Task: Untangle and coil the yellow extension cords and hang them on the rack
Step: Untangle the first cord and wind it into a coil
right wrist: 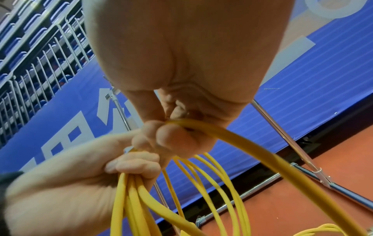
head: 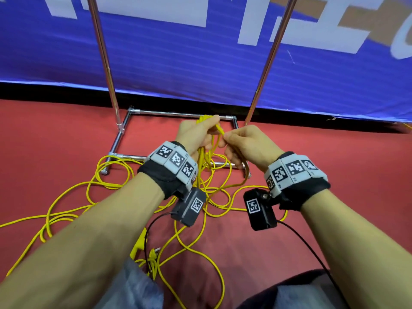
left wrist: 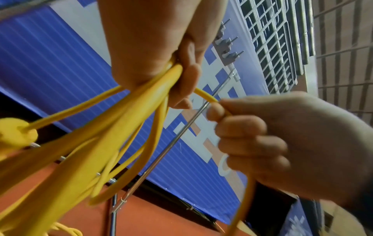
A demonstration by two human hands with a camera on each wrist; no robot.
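My left hand grips a bundle of several yellow cord loops that hang down from its fist. Right beside it, my right hand pinches a single strand of the same yellow cord, which runs across to the left hand and drops toward the floor. More yellow cord lies tangled on the red floor below my arms, with a yellow plug near my knees. The chrome rack stands just beyond my hands; its top is out of view.
The rack's base frame lies on the red floor under my hands. A blue banner closes the back. Black camera cables trail from my wrists. Grey railings show in the wrist views.
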